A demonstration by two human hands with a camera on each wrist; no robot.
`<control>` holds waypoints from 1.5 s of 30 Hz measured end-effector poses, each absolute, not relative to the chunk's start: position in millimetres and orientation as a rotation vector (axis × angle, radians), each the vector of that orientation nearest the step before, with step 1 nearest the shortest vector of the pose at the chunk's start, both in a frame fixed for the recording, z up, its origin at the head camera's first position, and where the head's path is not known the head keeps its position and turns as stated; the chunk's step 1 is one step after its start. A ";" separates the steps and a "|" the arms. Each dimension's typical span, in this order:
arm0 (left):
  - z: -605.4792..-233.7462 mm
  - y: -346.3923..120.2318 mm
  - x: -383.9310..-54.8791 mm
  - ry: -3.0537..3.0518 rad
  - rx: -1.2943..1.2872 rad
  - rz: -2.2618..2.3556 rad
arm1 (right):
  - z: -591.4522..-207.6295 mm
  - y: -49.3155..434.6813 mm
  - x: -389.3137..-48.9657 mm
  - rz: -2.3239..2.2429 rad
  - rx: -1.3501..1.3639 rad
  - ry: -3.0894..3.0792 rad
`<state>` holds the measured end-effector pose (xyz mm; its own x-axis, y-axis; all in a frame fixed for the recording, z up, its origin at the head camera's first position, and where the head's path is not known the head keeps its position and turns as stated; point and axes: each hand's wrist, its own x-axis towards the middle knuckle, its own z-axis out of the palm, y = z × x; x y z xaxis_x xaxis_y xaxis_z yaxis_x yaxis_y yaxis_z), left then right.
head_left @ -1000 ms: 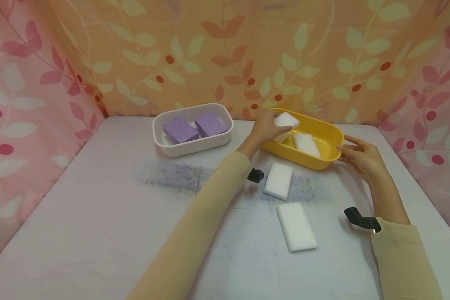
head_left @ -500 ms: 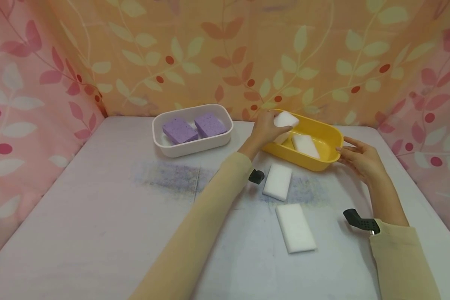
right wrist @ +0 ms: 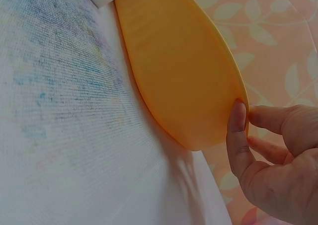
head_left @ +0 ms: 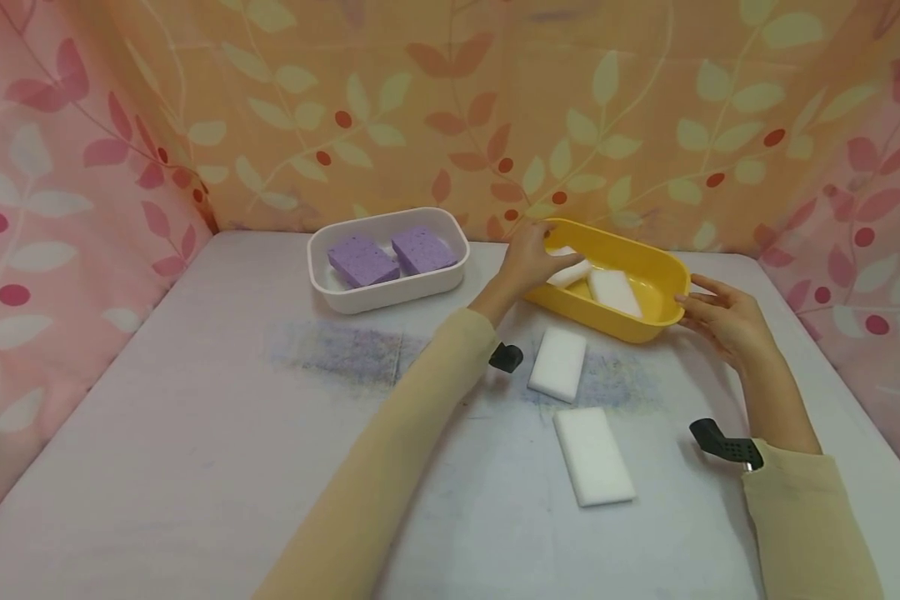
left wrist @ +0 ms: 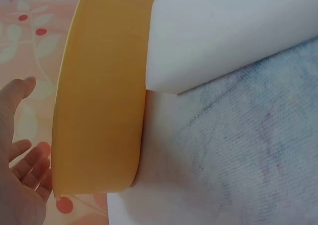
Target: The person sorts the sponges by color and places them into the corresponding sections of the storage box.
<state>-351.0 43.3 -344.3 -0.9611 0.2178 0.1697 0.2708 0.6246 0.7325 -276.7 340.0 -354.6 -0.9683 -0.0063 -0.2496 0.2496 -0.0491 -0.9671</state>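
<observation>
My left hand (head_left: 531,257) is over the left end of a yellow plastic tray (head_left: 596,317), thumb and fingers apart. Just beneath it a white sponge (head_left: 572,271) lies in the tray, partly hidden by the thumb. Beside that sponge lies another white sponge (head_left: 615,292). In the left wrist view the left hand (left wrist: 22,170) shows nothing between its fingers. At the tray's right end my right hand (head_left: 727,321) pinches the rim. The right wrist view shows the right thumb (right wrist: 238,116) against the outer wall and fingers over the rim.
Two more white sponges, a nearer one (head_left: 594,456) and a farther one (head_left: 558,364), lie flat on the table in front of the yellow tray. To the left stands a white tray (head_left: 390,294) with two purple sponges (head_left: 362,261). A patterned curtain (head_left: 450,108) hangs behind the table.
The white sponge that my left hand held tilted above the yellow tray has dropped down into it. The left hand has let go, staying over the tray. My right hand has kept its hold.
</observation>
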 end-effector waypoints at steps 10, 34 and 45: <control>-347.7 36.8 -340.6 -2.637 -0.539 -1.360 | -351.6 340.7 -275.3 -2.119 0.283 2.040; -348.0 24.2 -295.1 -2.601 -0.587 -1.432 | -351.7 343.6 -276.3 -2.109 0.310 2.045; -345.6 23.6 -273.8 -2.582 -0.587 -1.551 | -351.9 343.1 -277.8 -2.115 0.304 2.028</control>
<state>-273.8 23.6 -345.6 -0.9242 0.2846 0.2545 0.3584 0.4168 0.8354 -277.8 343.1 -351.9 -0.9598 0.0010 -0.2806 0.2803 -0.0425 -0.9590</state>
